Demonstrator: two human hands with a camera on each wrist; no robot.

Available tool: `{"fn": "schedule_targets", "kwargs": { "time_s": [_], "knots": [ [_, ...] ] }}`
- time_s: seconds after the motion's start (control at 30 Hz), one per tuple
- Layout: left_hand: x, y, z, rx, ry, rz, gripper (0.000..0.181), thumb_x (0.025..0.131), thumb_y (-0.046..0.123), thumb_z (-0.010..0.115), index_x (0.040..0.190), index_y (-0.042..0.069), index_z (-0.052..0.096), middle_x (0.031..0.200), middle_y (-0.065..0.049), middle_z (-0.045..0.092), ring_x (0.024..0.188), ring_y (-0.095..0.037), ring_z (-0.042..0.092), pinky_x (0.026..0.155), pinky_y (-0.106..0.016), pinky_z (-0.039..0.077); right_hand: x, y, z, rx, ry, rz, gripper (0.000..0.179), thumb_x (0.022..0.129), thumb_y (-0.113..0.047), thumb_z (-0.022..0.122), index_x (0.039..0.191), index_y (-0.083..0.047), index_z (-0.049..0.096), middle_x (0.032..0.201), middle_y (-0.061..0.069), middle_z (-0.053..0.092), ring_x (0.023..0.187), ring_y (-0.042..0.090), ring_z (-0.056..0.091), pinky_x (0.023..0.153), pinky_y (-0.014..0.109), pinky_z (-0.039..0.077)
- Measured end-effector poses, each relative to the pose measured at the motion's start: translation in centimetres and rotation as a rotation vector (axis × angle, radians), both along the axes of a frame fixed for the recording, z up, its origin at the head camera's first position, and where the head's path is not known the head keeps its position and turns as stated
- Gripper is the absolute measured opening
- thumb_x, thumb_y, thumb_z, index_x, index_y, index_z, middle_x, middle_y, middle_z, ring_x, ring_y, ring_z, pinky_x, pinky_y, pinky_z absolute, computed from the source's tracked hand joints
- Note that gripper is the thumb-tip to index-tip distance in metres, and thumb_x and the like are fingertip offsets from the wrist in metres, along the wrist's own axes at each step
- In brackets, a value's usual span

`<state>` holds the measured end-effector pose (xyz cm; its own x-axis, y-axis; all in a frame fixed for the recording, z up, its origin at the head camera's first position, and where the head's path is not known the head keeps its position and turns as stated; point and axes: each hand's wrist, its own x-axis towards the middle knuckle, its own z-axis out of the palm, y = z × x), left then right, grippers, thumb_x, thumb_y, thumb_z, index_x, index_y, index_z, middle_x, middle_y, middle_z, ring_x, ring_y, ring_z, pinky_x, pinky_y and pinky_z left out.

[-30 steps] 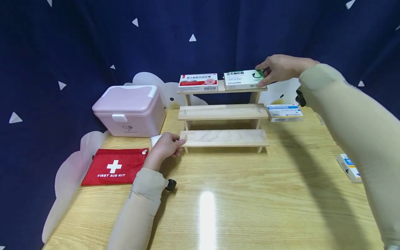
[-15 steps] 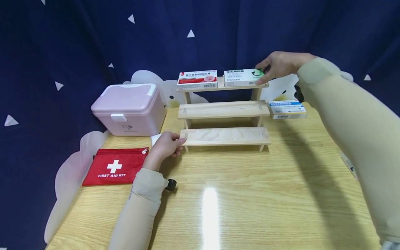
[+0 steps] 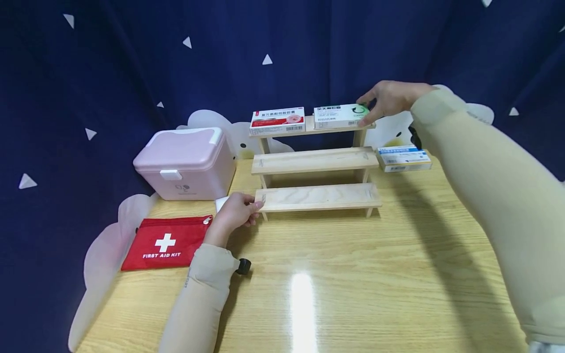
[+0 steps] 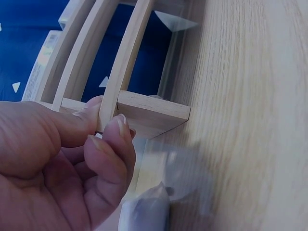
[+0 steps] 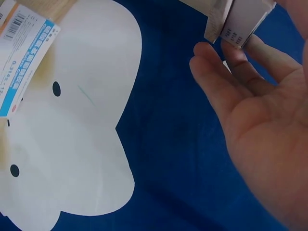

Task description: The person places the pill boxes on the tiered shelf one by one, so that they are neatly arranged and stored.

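Note:
A three-tier wooden display stand (image 3: 318,197) stands on the table, seen end-on in the left wrist view. My left hand (image 3: 236,213) pinches the left end of its lowest shelf between thumb and curled fingers, which the left wrist view shows closely. On the top tier, a white-and-green medicine box (image 3: 335,116) lies at the right. My right hand (image 3: 390,100) grips that box's right end, thumb at the front and fingers behind. The box's end also shows above my fingers in the right wrist view. Left of it on the same tier lies a red-and-white medicine box (image 3: 277,121).
A blue-and-white medicine box (image 3: 405,158) lies on the table right of the stand. At left are a pink lidded case (image 3: 185,162), a red first aid pouch (image 3: 167,242) and a white item (image 3: 220,203) partly behind my left hand. A dark blue curtain (image 3: 229,59) hangs behind.
Both hands keep their holds, and the boxes on the stand look unmoved. The head view has shifted slightly; a box at the far right is now out of sight.

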<state>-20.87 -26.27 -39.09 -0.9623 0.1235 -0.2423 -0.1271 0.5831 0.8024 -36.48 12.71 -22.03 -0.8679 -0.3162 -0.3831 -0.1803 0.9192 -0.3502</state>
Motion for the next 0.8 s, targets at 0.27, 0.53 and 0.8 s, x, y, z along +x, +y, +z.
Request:
{"fn": "schedule_targets", "kwargs": {
  "time_s": [0.27,0.53,0.8],
  "knots": [
    [-0.5,0.0,-0.7,0.024,-0.001,-0.002,0.025,0.101,0.016,0.060,0.110,-0.007,0.064,0.071,-0.010,0.062,0.057,-0.013,0.057,0.053,-0.024,0.050,-0.2,0.3,-0.6,-0.006,0.014,0.009,0.106,0.079,-0.060,0.076,0.158,-0.013,0.023,0.159,0.028,0.011,0.137,0.046,0.017,0.108,0.070,0.017],
    [-0.9,-0.1,-1.0,0.020,0.014,-0.001,0.023,0.100,0.015,0.060,0.108,-0.006,0.065,0.071,-0.010,0.062,0.056,-0.013,0.057,0.052,-0.024,0.049,-0.5,0.3,-1.3,0.012,0.077,0.043,0.108,0.078,-0.061,0.076,0.157,-0.009,0.023,0.158,0.028,0.016,0.138,0.046,0.022,0.110,0.067,0.019],
    [-1.3,-0.7,-0.5,0.004,0.039,-0.010,0.025,0.101,0.016,0.060,0.109,-0.006,0.066,0.074,-0.013,0.064,0.057,-0.013,0.058,0.054,-0.025,0.052,0.4,1.1,0.6,0.091,0.129,0.097,0.108,0.081,-0.061,0.073,0.157,-0.005,0.020,0.151,0.032,0.030,0.129,0.044,0.040,0.107,0.061,0.033]
  ]
}}
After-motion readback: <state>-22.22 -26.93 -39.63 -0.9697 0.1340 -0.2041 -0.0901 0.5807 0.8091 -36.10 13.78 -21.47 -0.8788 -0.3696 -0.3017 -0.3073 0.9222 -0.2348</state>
